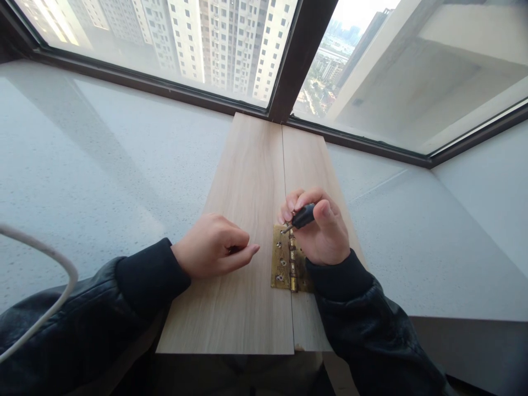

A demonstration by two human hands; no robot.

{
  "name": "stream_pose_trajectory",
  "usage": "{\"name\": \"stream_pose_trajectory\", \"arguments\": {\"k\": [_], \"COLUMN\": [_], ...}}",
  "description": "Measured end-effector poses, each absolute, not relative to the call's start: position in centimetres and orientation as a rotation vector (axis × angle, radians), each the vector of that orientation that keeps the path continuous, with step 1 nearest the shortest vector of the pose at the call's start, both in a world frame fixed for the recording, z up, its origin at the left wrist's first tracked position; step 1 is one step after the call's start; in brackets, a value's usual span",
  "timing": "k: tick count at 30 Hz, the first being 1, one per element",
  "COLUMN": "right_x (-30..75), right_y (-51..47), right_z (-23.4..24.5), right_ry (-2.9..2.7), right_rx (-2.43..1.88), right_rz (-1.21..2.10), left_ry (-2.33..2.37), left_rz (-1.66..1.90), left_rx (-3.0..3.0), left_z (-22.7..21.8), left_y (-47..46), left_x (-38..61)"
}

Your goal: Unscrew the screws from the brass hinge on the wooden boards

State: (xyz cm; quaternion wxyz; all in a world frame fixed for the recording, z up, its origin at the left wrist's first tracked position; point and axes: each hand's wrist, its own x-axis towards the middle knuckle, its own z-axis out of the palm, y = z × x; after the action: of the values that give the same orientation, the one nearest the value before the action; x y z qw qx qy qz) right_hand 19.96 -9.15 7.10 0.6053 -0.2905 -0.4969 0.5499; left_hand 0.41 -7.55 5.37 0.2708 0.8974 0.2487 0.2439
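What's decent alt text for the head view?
A person's right hand holds a black-handled screwdriver, its tip at the far end of a brass-coloured hinge spanning two pale wooden boards. The left hand is curled to the hinge's left. The boards lie on a speckled pale counter below a window.

Upper-floor room is shown, apparently in a home; exact room can't be told. Pale speckled surface [94,165] is set like a sill against the dark window frame [286,82] at 12 o'clock. Tall apartment-style towers [226,44] are seen outside at 11 o'clock, city [328,69] far below at 1 o'clock.
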Motion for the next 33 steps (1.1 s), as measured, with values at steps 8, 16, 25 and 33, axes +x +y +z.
{"name": "stream_pose_trajectory", "arguments": {"k": [8,16,25,33], "right_x": [19.1,20.2,19.4,20.2], "right_y": [-9.1,-9.0,-9.0,-9.0], "right_z": [7.7,7.4,7.2,7.3], "right_ry": [-1.129,-1.134,-1.128,-1.228], "right_rx": [-0.713,-0.682,-0.646,-0.691], "right_rz": [1.461,1.329,1.453,1.212], "left_ry": [0.680,0.676,0.664,0.661], "left_rz": [0.641,0.642,0.667,0.659], "left_rx": [2.424,2.428,2.422,2.423], "left_z": [5.4,5.5,5.3,5.5], "left_y": [-7.5,-7.5,-7.6,-7.5], "left_x": [0.4,0.4,0.4,0.4]}}
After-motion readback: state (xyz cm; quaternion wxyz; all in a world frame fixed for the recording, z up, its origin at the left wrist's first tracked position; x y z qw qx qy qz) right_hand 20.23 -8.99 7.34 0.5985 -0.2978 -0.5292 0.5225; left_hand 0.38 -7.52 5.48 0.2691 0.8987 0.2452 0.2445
